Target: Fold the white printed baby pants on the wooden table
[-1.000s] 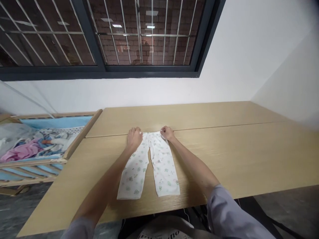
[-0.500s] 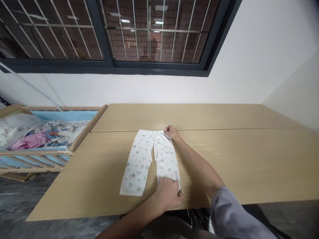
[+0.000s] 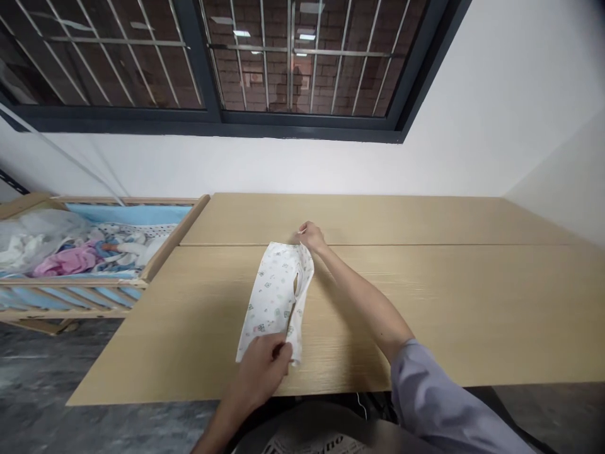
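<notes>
Left hand: The left hand [image 3: 262,369] is nearest, at the bottom of the baby pants. It is curled and gripping the leg ends, and it is covering them, so the cuffs are hard to see.

Baby pants: The white baby pants [image 3: 276,296] with small green prints are lying on the table, folded long ways, one leg on top of the other. A little gap is showing near the middle, and the bottom leg is mostly hidden.

Right hand: The right hand [image 3: 309,238] is reaching up to the top corner of the pants and pinching the waist. Its fingertips are small and hard to make out.

Sleeve: A gray sleeve [image 3: 425,394] is covering the right arm and is getting cut off at the picture's edge.

Table: The light wooden table [image 3: 425,302] is stretching out under the pants, with a long line across it.

Crib: A wooden crib [image 3: 174,233] is standing beside the table, holding a pile of clothes [image 3: 70,255] that are all mixed up.

Far side: A white wall [image 3: 302,167] is rising behind the table, and a window [image 3: 208,120] is showing metal bars [image 3: 288,57] and a brick wall [image 3: 246,82].
</notes>
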{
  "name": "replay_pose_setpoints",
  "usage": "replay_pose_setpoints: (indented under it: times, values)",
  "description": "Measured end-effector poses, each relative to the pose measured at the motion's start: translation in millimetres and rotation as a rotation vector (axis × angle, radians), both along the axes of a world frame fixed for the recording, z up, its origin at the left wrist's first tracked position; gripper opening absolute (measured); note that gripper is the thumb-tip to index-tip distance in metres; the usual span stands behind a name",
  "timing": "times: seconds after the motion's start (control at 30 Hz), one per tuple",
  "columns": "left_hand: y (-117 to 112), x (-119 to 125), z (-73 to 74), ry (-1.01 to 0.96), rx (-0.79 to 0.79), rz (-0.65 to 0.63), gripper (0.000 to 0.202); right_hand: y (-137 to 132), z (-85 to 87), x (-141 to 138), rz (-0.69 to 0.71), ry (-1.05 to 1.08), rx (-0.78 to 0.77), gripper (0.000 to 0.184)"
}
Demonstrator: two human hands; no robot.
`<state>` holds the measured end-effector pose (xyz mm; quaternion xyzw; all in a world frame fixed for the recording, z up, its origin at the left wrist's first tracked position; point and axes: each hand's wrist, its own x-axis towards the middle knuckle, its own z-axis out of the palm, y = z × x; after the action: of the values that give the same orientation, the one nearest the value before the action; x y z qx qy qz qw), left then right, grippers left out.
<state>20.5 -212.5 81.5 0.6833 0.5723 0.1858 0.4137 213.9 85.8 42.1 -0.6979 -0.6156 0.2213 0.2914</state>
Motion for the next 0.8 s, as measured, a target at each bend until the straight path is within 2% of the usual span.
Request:
replay_pose_setpoints:
  times: [0.13, 0.27, 0.43, 0.6, 0.67, 0.7, 0.8]
  values:
    - [-9.2, -43.8, -10.1, 0.053, -0.013, 0.158, 0.041, 7.7, 1.5, -37.9, 0.014, -0.03, -0.004, 0.023]
    - [-8.5, -69.8, -25.4, 0.198, -0.002, 0.252, 0.04, 10.3, -3.9, -77.8, 0.039, -0.08, -0.032, 0.022]
    - [-9.2, -75.7, -39.7, 0.455, 0.004, 0.252, 0.036, 6.8, -13.9, -107.0, 0.075, -0.131, -0.072, 0.017]
    - [-17.1, -71.4, -33.2, 0.681, -0.002, 0.3, 0.039, -5.1, -8.6, -112.1, 0.149, -0.146, -0.004, 0.018]
    - [-22.4, -70.4, -28.2, 0.721, 0.097, 0.358, 0.041, -19.7, -2.1, -111.5, 0.202, -0.152, 0.04, 0.021]
    - [-25.5, -69.9, -27.2, 0.714, 0.198, 0.369, 0.04, -30.7, 1.1, -110.9, 0.252, -0.157, 0.072, 0.022]
    - [-37.1, -67.4, -35.6, 0.604, 0.581, 0.278, 0.032, -80.7, 6.9, -107.2, 0.56, -0.164, 0.203, 0.035]
